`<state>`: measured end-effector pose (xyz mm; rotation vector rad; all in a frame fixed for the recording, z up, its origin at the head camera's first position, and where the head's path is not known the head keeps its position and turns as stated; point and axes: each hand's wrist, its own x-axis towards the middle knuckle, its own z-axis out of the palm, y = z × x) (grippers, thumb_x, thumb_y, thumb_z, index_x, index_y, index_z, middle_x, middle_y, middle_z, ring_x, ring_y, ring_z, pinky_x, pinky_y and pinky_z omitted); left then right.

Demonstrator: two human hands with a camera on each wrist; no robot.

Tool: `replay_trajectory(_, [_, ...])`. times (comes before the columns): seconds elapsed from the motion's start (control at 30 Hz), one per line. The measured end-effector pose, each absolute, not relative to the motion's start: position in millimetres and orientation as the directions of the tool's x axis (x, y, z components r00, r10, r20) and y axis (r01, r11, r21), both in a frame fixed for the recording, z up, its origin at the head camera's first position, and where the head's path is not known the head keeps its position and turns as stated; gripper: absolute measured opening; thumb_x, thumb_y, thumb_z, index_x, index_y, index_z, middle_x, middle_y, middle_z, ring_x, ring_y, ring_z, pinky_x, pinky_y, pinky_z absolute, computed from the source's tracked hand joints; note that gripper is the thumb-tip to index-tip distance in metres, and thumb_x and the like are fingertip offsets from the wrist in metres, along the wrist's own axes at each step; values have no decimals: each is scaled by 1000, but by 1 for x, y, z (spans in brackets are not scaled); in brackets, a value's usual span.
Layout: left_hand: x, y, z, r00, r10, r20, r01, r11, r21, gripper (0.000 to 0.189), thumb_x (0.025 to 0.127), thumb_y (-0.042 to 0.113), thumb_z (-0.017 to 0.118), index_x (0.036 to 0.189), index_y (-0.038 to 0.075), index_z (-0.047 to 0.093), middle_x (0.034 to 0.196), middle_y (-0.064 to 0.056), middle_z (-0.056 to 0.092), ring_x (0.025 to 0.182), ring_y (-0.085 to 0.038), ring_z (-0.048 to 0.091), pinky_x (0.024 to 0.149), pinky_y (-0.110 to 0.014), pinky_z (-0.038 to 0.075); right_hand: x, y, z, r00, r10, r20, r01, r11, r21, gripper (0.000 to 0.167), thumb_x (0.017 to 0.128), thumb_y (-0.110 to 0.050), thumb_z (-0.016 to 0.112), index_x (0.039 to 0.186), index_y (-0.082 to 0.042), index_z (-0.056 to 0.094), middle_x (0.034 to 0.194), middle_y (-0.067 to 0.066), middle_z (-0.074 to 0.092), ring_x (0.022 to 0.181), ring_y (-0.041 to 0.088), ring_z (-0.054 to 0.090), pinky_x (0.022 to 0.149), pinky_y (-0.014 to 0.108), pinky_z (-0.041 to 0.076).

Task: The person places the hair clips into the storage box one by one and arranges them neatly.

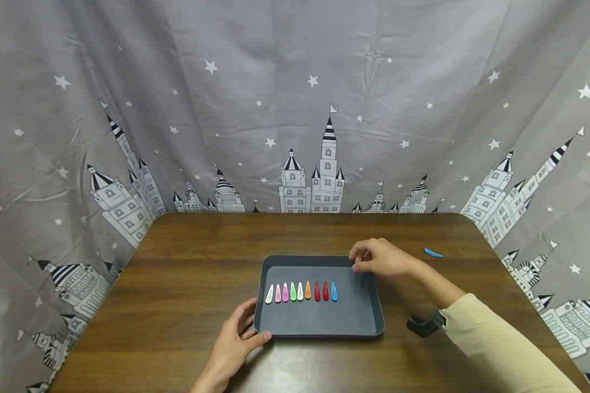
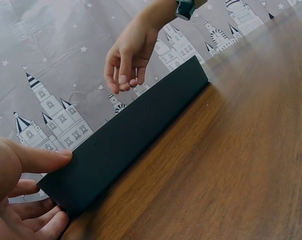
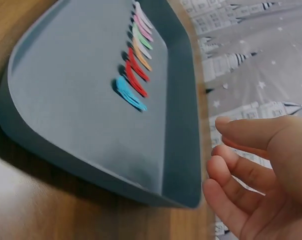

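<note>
A dark grey tray [image 1: 359, 316] lies on the table, with a row of snap hair clips in it. From left to right the row has white, pink, green, white, orange [image 1: 307, 290], red and blue clips [image 1: 334, 291]. My left hand [image 1: 237, 338] holds the tray's near left corner, thumb [image 2: 53, 159] at the rim and fingers against the side. Above the tray's far right corner hovers my right hand [image 1: 381, 256], fingers loosely bent. In the right wrist view its thumb [image 3: 248, 131] and fingertips are apart, with nothing between them.
Another blue hair clip [image 1: 433, 252] lies on the brown wooden table [image 1: 177, 278], right of the tray and beyond the right forearm. A grey curtain [image 1: 226, 65] with castles and stars hangs behind the table. A dark band [image 1: 425, 324] is on the right wrist.
</note>
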<state>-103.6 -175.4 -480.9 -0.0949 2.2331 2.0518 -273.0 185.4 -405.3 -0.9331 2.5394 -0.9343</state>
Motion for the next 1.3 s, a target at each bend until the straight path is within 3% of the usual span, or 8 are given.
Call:
replay_trajectory(0.33, [-104,-176,-482,-991,24,-135,-132,88,987,77,86,-3,81,153,2,44,153,-25,45,137,-41,48,103,-41,53,-280,211,-390,-808,-589,1,-454,622,-638,18,93,-12,79,108,-4,72,90,-3,68,87,18,68,79,33,60])
replay_trajectory(0.63, [-104,-176,-481,-990,25,-137,-134,77,988,77,85,-6,81,152,1,44,152,-27,45,135,-41,50,100,-38,55,-285,237,-382,-852,-524,22,-434,681,-590,15,92,-12,79,106,-8,73,89,-4,68,85,16,64,74,35,56])
replay_trajectory(1.0, [-104,-176,-483,-990,29,-136,-133,83,988,77,85,-5,82,152,1,44,152,-27,46,134,-42,51,99,-37,56,-298,289,-393,-923,-384,11,-327,772,-545,17,96,-13,75,109,-2,71,89,0,70,84,21,65,75,40,54])
replay_trajectory(1.2, [-104,-176,-483,-991,29,-134,-132,79,988,78,85,-4,82,152,2,44,152,-27,46,134,-42,51,98,-36,56,-302,312,-400,-949,-314,-12,-262,813,-520,21,99,-15,69,113,1,70,96,3,72,95,31,67,80,51,55])
replay_trajectory(1.3, [-104,-176,-483,-990,31,-136,-133,73,988,78,85,-4,81,153,1,43,153,-27,45,134,-42,51,98,-36,56,-303,321,-404,-958,-285,-7,-242,826,-509,23,98,-16,70,113,2,70,96,5,72,97,33,66,80,51,55])
